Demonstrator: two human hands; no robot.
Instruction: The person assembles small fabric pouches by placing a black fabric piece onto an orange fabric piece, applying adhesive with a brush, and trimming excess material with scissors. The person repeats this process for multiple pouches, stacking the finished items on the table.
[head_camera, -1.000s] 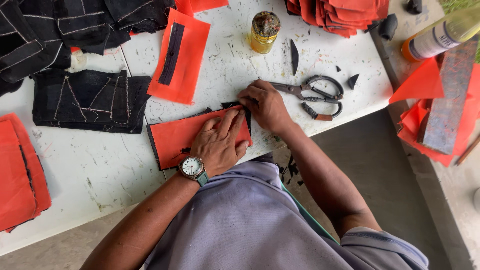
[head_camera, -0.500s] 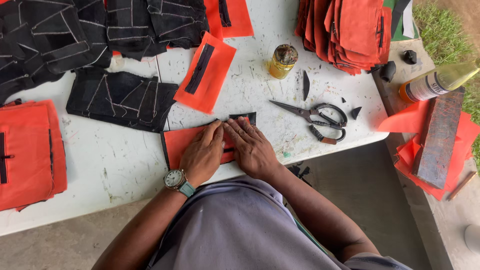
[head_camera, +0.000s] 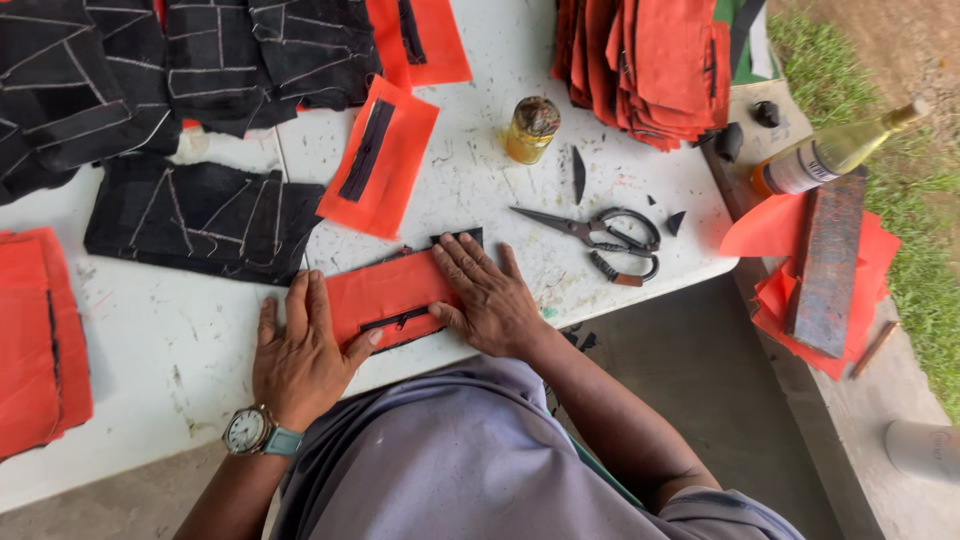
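Right hand and left hand, both spread flat, press opposite ends of the orange fabric piece between them

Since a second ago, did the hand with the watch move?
Yes. The left hand slid off the orange cloth piece to its left end, farther from the scissors.

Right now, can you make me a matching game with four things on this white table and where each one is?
Things:
1. black-handled metal scissors
2. small yellow glass jar
3. flat orange fabric piece with a black slit
4. stack of folded orange cloth

Places:
A. at the table's far right corner
B. under both hands
C. just right of the right hand
D. mid-table, beyond the scissors

Pairs: 1-C, 2-D, 3-B, 4-A. The left hand presses the piece's left end.
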